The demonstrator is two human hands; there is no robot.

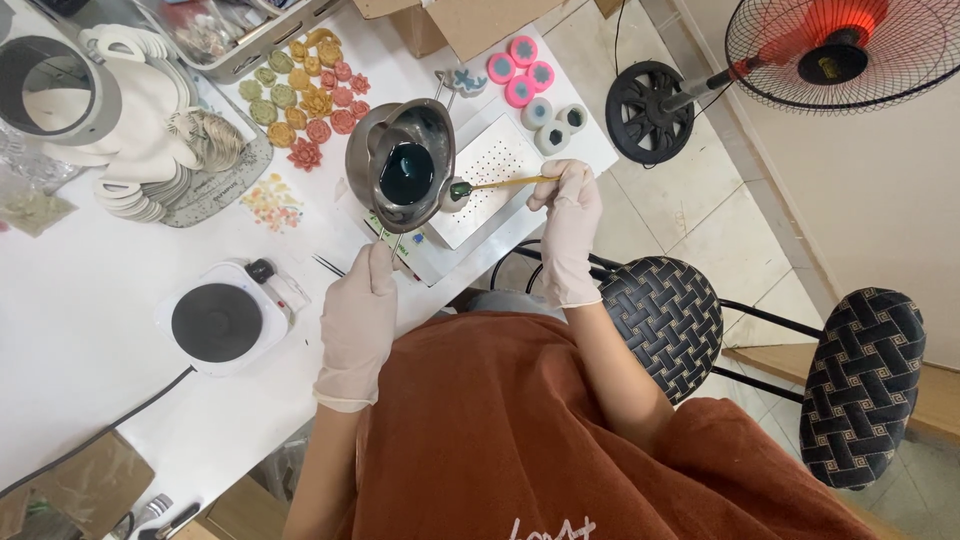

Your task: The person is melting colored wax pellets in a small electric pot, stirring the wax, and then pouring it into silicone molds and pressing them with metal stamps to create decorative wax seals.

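Head view, near to far. Nearest, rust-orange shirt (pixel 520 430) filling the bottom edge. Just beyond, left hand (pixel 360 305) in a pale glove, fingers (pixel 383 258) pinched on the thin handle of a round steel melting pot (pixel 405 160) holding dark teal liquid, pot raised over a flat white perforated tray (pixel 490 175) on the white worktop (pixel 80 300). Right hand (pixel 568 225), gloved too, fingers (pixel 560 178) clenched around a slim gold-handled spoon (pixel 500 184), bowl of the spoon touching the pot's near-right rim, wet with teal. Left of the hands, small round white hotplate with black top (pixel 218 320), black tweezers (pixel 328 265) between it and the left hand. Farther left, cluster of flower-shaped wax pieces in green, yellow and red (pixel 305 100). Far right on the worktop, pink and grey round moulded pieces (pixel 535 85). Off the worktop, black woven stools (pixel 670 320) and a standing fan (pixel 840 50).
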